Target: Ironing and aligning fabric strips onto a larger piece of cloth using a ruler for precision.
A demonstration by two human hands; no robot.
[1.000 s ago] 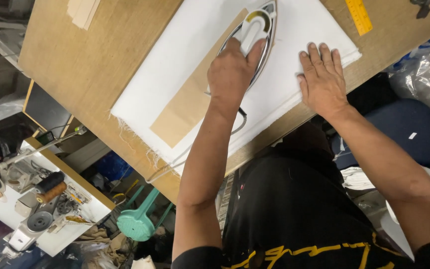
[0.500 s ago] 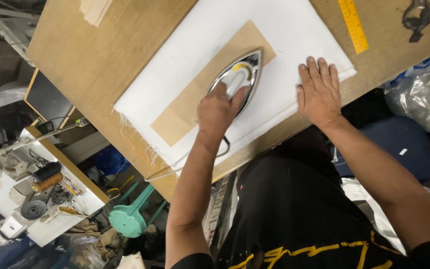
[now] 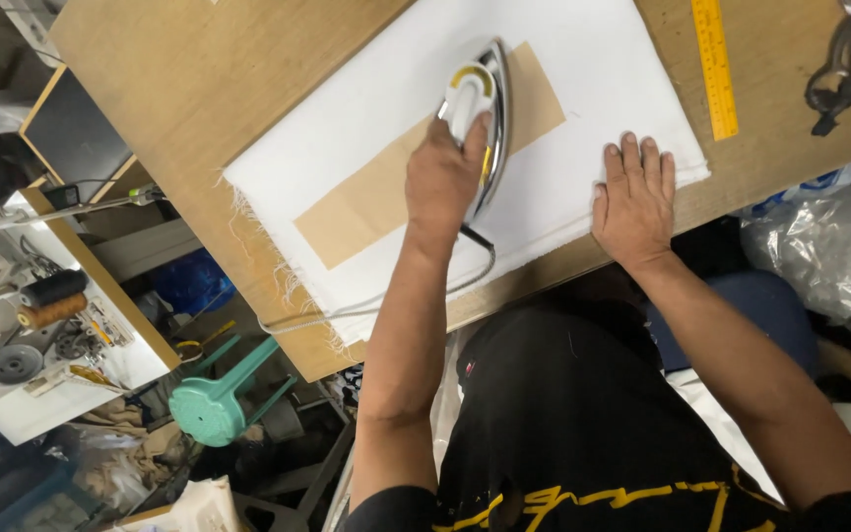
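Iron point(image 3: 480, 118) of shiny metal with a white and yellow handle rests on a tan strip point(image 3: 425, 172) laid across white cloth point(image 3: 583, 59) on the wooden table point(image 3: 219, 89), and the left hand point(image 3: 443, 177) is wrapped tight around its handle from the six o'clock end. At three o'clock from the iron the right hand point(image 3: 634, 197) lies flat on the cloth, fingers straight and close together, well apart from the left. Farther out, a yellow ruler point(image 3: 714, 64) lies at two o'clock with dark scissors point(image 3: 844, 59) beyond it, a grey cord point(image 3: 376, 300) trails toward seven o'clock, and a green stool point(image 3: 214, 409) stands below the table's edge.

White cloth point(image 3: 583, 89), tan strip point(image 3: 366, 202), yellow ruler point(image 3: 715, 64).
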